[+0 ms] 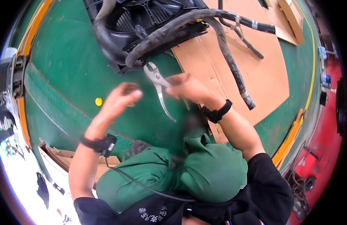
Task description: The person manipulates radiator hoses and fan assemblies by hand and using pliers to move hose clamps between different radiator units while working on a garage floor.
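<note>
My right hand grips one handle of a pair of silver slip-joint pliers. The jaws point up and left, a little apart, and the other handle hangs free below, spread wide. To the left, my left hand is held in the air with its fingers loosely curled and the thumb apart. It is somewhat blurred, and I see nothing in it. Beyond both hands lies a black radiator and fan assembly with thick, dirty black hoses. The plier jaws appear close to the hose bend at its near edge.
A yellow round cap lies on the green floor at left. Flat cardboard spreads to the right under the hose ends. Orange-yellow rails run along both sides. A cable leads from my left wrist device across my knees.
</note>
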Demonstrator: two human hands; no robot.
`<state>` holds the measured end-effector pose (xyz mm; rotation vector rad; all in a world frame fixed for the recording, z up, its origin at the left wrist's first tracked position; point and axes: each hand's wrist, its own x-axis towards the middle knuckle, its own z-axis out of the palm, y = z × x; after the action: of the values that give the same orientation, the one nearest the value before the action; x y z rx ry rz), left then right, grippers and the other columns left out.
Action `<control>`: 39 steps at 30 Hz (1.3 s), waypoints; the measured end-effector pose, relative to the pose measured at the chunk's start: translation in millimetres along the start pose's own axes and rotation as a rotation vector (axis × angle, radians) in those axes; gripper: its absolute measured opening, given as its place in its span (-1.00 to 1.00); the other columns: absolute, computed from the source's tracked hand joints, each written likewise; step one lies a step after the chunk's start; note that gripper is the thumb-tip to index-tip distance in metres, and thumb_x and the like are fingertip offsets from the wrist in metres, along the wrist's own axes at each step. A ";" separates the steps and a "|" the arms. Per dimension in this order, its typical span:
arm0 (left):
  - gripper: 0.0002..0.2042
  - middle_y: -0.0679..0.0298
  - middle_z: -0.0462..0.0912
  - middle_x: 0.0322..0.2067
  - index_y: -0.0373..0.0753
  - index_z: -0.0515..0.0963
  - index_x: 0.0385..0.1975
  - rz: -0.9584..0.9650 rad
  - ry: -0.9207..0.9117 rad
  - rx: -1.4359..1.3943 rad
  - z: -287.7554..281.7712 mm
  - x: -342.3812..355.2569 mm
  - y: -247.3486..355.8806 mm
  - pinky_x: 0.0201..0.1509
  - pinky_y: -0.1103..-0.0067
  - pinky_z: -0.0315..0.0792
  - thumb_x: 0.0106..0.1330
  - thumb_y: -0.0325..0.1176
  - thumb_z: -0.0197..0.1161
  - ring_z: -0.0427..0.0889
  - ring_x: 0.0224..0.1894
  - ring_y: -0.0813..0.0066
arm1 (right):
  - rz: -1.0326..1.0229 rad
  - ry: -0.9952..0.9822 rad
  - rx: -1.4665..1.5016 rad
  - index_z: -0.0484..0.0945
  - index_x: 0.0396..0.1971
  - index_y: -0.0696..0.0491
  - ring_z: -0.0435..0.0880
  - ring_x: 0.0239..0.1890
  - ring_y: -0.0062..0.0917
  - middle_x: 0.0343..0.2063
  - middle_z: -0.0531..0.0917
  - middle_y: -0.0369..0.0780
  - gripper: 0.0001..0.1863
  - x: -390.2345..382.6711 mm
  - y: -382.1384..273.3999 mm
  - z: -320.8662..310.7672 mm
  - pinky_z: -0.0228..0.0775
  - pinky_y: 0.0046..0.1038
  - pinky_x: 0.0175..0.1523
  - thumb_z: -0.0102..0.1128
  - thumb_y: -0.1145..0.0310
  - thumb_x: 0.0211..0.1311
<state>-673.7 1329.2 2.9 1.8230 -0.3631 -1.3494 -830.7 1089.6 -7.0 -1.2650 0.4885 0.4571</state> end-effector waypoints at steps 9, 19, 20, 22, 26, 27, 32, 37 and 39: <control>-0.88 0.26 0.60 -0.38 -0.28 0.53 -0.23 -0.061 0.082 -0.851 74.3 31.9 -26.0 -0.08 0.41 0.48 0.36 -0.39 0.22 0.58 -0.30 0.42 | -0.571 0.107 -1.089 0.75 -0.25 0.06 0.69 -0.13 -0.18 -0.21 0.71 -0.05 -0.76 31.9 -23.0 7.0 0.54 -0.25 0.01 0.36 0.31 0.09; -0.80 0.43 0.34 -0.59 -0.27 0.56 -0.18 -0.068 0.213 -0.895 40.4 36.2 -73.3 -0.32 0.54 0.30 0.20 -0.46 0.28 0.31 -0.55 0.56 | -1.013 0.161 -1.214 0.66 -0.20 0.04 0.67 -0.25 -0.13 -0.38 0.68 -0.06 -0.61 117.1 -25.1 -7.0 0.54 -0.21 -0.18 0.37 0.03 0.19; -0.68 0.43 0.38 -0.55 -0.26 0.53 -0.03 0.014 0.263 -0.775 40.2 36.5 -70.3 -0.30 0.55 0.32 0.20 -0.46 0.30 0.34 -0.52 0.58 | -0.977 0.143 -1.261 0.66 -0.20 0.04 0.67 -0.27 -0.14 -0.38 0.67 -0.05 -0.62 118.5 -26.4 -10.1 0.53 -0.21 -0.20 0.36 0.03 0.21; -0.47 0.44 0.45 -0.46 -0.23 0.46 0.22 0.144 0.344 -0.558 43.6 42.9 -60.4 -0.24 0.57 0.37 0.19 -0.47 0.34 0.40 -0.44 0.61 | -0.939 0.137 -1.364 0.65 -0.20 0.01 0.67 -0.26 -0.20 -0.35 0.68 -0.11 -0.65 115.7 -31.0 -10.9 0.53 -0.26 -0.21 0.30 0.03 0.25; -0.26 0.41 0.57 -0.28 -0.15 0.30 0.45 0.215 0.422 -0.334 46.5 62.2 -56.7 -0.07 0.59 0.44 0.19 -0.51 0.36 0.49 -0.25 0.62 | -1.073 0.024 -1.495 0.65 -0.18 0.03 0.61 -0.19 -0.26 -0.24 0.64 -0.21 -0.70 118.5 -50.4 -3.1 0.52 -0.33 -0.08 0.42 0.19 0.18; -0.27 0.39 0.58 -0.25 -0.16 0.31 0.45 0.203 0.422 -0.337 46.6 65.0 -56.2 -0.04 0.59 0.45 0.20 -0.52 0.35 0.50 -0.22 0.62 | -1.091 0.022 -1.513 0.64 -0.18 0.04 0.61 -0.20 -0.26 -0.24 0.64 -0.20 -0.69 121.6 -48.4 -5.4 0.52 -0.32 -0.09 0.43 0.19 0.18; -0.50 0.36 0.60 -0.38 -0.23 0.54 0.19 0.291 0.569 -0.210 47.0 73.8 -53.4 -0.12 0.57 0.46 0.21 -0.43 0.42 0.51 -0.30 0.60 | -1.096 0.098 -1.574 0.60 -0.20 0.04 0.69 -0.33 -0.26 -0.37 0.68 -0.17 -0.61 124.0 -42.5 -10.4 0.56 -0.32 -0.30 0.31 0.00 0.26; -0.72 0.09 0.72 -0.42 -0.18 0.69 -0.13 0.310 0.805 -0.001 45.8 84.1 -38.3 -0.24 0.37 0.56 0.17 -0.28 0.45 0.71 -0.37 0.11 | -0.943 0.105 -1.606 0.60 -0.14 0.05 0.66 -0.25 -0.23 -0.27 0.65 -0.14 -0.63 127.5 -27.1 -14.5 0.55 -0.33 -0.20 0.36 0.08 0.24; -0.72 0.12 0.73 -0.44 -0.17 0.69 -0.15 0.318 0.863 0.052 44.2 88.9 -42.5 -0.27 0.36 0.56 0.16 -0.25 0.46 0.72 -0.38 0.08 | -1.009 0.103 -1.579 0.60 -0.13 0.05 0.65 -0.20 -0.22 -0.21 0.64 -0.13 -0.63 127.5 -30.8 -12.5 0.54 -0.33 -0.13 0.39 0.12 0.22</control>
<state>-688.9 1278.7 -91.4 2.0875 -0.2015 -0.2718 -710.7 1077.3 -59.8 -2.7877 -0.6602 -0.2233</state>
